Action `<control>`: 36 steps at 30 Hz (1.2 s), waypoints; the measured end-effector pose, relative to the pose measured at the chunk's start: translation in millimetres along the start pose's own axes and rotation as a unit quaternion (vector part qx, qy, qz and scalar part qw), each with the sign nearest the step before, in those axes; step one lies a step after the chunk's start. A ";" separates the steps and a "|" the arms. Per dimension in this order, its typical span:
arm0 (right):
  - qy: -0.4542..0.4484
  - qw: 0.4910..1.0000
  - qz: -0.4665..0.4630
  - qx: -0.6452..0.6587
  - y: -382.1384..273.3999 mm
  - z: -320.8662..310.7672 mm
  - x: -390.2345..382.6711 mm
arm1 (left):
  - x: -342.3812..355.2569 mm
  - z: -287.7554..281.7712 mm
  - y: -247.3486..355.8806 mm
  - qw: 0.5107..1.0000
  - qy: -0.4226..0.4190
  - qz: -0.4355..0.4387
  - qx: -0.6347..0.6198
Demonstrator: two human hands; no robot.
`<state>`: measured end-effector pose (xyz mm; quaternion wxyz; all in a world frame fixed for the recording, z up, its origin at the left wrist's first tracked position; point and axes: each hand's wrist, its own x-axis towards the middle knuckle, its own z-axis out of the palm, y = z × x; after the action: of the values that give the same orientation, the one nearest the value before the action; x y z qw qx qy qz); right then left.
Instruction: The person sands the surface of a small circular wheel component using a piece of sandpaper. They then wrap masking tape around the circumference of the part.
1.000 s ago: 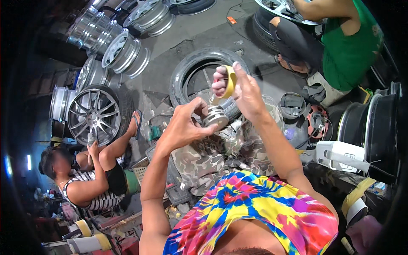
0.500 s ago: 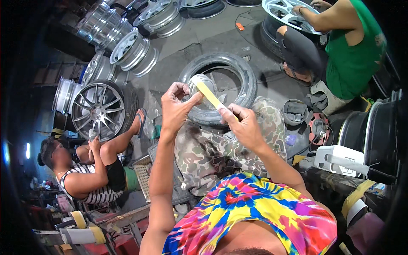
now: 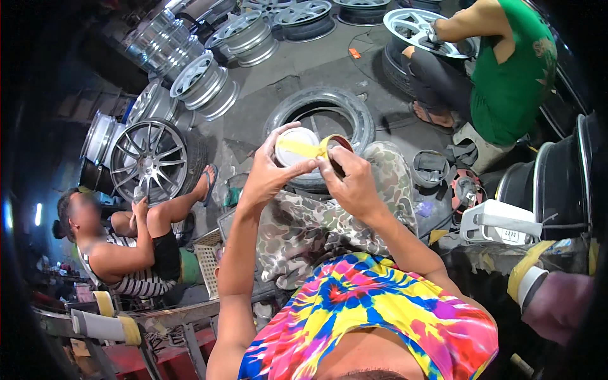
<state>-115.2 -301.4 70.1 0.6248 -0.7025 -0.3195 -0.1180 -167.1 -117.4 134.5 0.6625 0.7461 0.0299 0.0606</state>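
Head view, looking down over tie-dye shirt [image 3: 373, 304] and camouflage shorts [image 3: 316, 221]; left hand [image 3: 269, 174] clasping small round white-topped can [image 3: 296, 147] held above lap; right hand [image 3: 354, 183] pinching roll of yellow tape [image 3: 329, 147], strip stretched across can top; black tyre [image 3: 323, 117] on floor just beyond; seated person in striped top [image 3: 123, 266] at left beside alloy wheel [image 3: 149, 158]; another person in green shirt [image 3: 510, 82] upper right.
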 end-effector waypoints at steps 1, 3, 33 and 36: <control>0.002 0.999 -0.037 -0.017 -0.3 -0.7 -3.5 | -5.1 4.7 4.6 1.000 0.004 0.001 0.021; -0.020 0.996 -0.072 -0.041 -6.6 -5.3 -7.0 | -16.0 11.9 16.6 1.000 0.012 -0.020 0.014; -0.296 0.802 -0.501 0.134 -99.1 312.2 58.5 | -58.2 -6.7 -105.0 0.926 -0.349 0.020 0.144; -0.336 0.793 -0.496 0.111 -110.2 317.5 54.6 | -52.0 -32.2 -75.2 0.914 -0.361 -0.080 0.168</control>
<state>-213.1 19.4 128.7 0.4080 -0.3693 -0.8245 -0.1319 -220.1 -83.0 61.0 0.4954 0.8128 -0.1415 -0.2719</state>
